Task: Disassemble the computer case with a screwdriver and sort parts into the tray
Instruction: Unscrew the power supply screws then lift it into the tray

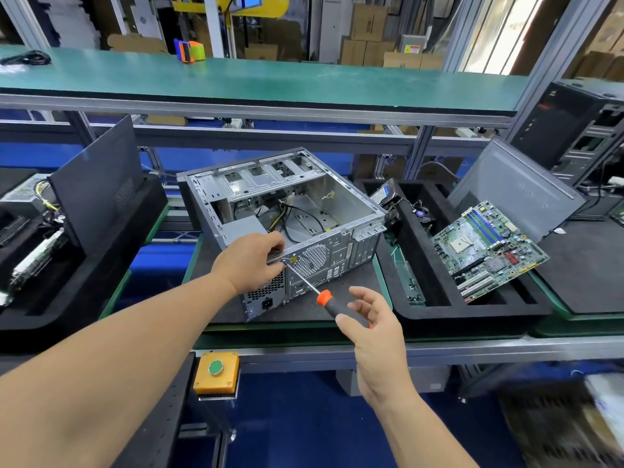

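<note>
Orange-collared screwdriver (pixel 332 305) pinched in right hand (pixel 374 329), fingers splayed; left hand (pixel 250 261) grips computer case (pixel 287 217) rim.

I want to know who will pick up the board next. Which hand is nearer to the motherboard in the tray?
Right. The right hand, holding the screwdriver, is just left of and below the motherboard; the left hand rests farther left on the computer case.

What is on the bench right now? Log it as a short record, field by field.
case: computer case lying open, side panel off, cables inside
left hand: left hand braced on the case's rear corner
right hand: right hand holding the screwdriver by its handle
tip: at a screw on the rear panel
tray: black foam tray to the right, motherboard resting in it
</note>
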